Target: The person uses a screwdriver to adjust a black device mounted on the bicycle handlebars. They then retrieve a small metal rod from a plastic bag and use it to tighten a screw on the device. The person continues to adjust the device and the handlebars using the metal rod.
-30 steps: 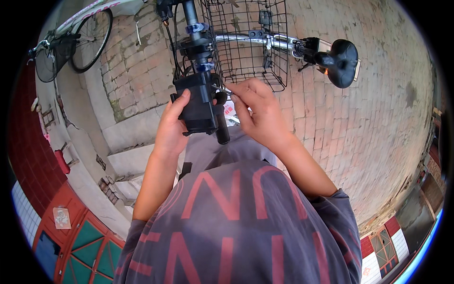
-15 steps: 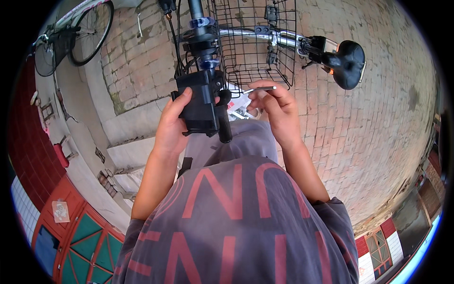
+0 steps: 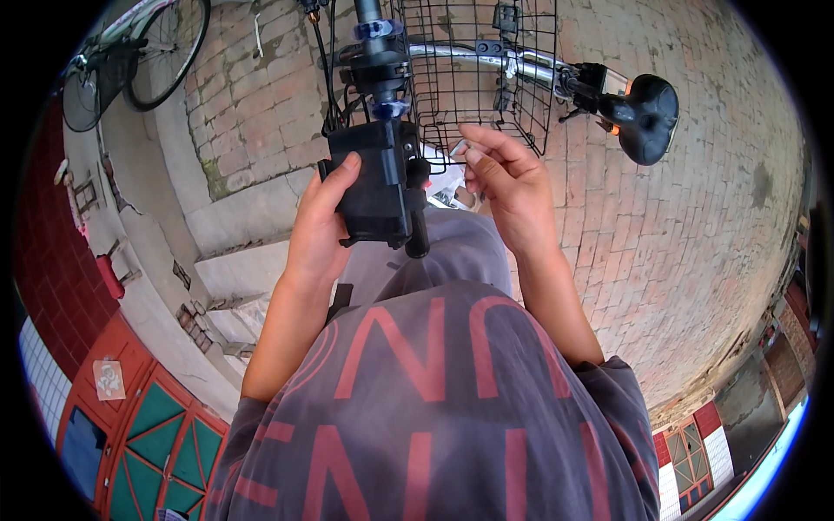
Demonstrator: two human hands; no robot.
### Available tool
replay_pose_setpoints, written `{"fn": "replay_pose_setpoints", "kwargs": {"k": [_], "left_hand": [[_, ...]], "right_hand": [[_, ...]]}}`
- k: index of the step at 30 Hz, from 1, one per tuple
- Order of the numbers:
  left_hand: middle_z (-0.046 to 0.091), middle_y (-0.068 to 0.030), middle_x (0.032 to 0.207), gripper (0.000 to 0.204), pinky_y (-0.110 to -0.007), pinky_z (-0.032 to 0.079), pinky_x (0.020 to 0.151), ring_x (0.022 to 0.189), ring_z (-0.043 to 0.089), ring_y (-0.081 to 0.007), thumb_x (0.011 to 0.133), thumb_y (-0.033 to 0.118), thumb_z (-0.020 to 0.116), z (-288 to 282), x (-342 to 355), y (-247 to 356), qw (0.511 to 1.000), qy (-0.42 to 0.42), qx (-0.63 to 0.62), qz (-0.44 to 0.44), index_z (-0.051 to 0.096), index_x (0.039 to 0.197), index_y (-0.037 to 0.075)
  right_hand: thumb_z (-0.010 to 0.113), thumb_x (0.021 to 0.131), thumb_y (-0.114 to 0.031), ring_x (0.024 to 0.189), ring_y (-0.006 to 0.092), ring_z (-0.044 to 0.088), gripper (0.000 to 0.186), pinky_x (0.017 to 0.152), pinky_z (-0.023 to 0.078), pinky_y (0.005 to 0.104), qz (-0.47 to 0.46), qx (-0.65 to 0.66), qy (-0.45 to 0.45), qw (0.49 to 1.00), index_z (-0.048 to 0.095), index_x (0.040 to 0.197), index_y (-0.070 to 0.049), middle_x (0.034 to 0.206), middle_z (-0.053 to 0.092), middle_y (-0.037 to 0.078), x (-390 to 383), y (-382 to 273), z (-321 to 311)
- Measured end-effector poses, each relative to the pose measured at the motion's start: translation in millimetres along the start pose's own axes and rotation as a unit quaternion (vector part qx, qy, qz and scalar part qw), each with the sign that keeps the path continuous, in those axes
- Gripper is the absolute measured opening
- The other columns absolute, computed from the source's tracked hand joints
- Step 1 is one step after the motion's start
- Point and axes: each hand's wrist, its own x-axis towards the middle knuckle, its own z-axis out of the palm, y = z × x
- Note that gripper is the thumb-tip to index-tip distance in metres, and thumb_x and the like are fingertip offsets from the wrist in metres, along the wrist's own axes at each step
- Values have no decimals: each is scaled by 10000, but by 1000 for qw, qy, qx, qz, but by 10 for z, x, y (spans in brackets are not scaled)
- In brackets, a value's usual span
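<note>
While the left hand (image 3: 323, 224) grips the black boxy mount (image 3: 369, 187) from its left side, thumb on top and the other fingers mostly hidden, look at the right hand (image 3: 523, 195): thumb and index finger pinch a small, pale metal piece (image 3: 460, 148), near the mount but apart from it! That mount sits toward the near end of the handlebar (image 3: 368, 10), beside a dark grip (image 3: 418, 236). Beyond the right fingertips, there's the wire basket (image 3: 443, 106), and farther right, a black saddle (image 3: 645, 117) over brick paving (image 3: 651, 278).
</note>
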Motion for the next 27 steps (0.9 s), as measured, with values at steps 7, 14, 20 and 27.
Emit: {"fn": "replay_pose_setpoints", "kwargs": {"k": [7,14,20,27], "left_hand": [[648,-154,1122,487,-322,549,786,1032,647,-219,989,367,453,3,14,-25,1000,20,-11,-15,505,1275,-24],[652,-168,1118,484,-330,547,798,1016,652,-216,993,378,433,-17,13,-56,999,40,0,-22,528,1256,-18],[653,-175,1112,486,-327,543,807,992,659,-212,997,380,414,-36,11,-75,999,43,-2,-31,535,1248,-18],[650,-180,1119,491,-327,538,825,992,659,-213,995,380,412,-34,11,-85,998,53,13,-29,528,1257,-19]], "right_hand": [[598,912,-31,760,58,547,171,660,441,194,-53,-39,9,998,666,1069,-17,888,617,-12,13,38,121],[604,879,3,768,92,567,150,665,445,213,-124,-148,-30,981,696,990,-36,890,604,13,91,246,147],[601,841,43,728,127,580,168,652,468,238,-187,-244,-21,951,698,963,-21,896,638,60,44,152,206],[604,805,69,728,162,591,177,645,478,254,-222,-262,-10,939,695,933,-13,879,646,79,54,153,235]]}}
